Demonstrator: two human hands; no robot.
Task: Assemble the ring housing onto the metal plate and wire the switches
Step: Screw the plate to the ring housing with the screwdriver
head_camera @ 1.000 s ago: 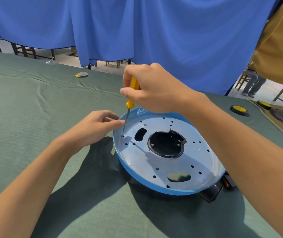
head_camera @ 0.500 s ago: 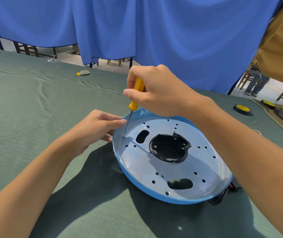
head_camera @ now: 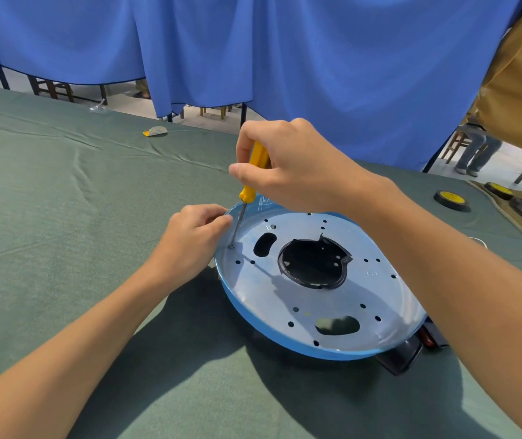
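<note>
A round metal plate (head_camera: 288,299) with a blue film, several holes and a large central opening lies on the green cloth. A black housing part (head_camera: 402,356) with a red switch sticks out under its near right rim. My right hand (head_camera: 291,166) grips a yellow-handled screwdriver (head_camera: 254,172), held nearly upright. Its tip stands on a screw (head_camera: 231,246) near the plate's left rim. My left hand (head_camera: 193,242) rests at that rim, fingers curled, fingertips pinched close to the screwdriver shaft.
The green table cloth (head_camera: 63,217) stretches to the left. A black-and-yellow tape roll (head_camera: 451,199) and more round parts lie at the right. A small yellow-grey piece (head_camera: 155,132) lies far back. Blue curtains hang behind; a person stands at the right.
The view has shifted slightly; both hands stay at the plate's left rim with the screwdriver on the same screw. My left fingers have moved a little closer to the shaft.
</note>
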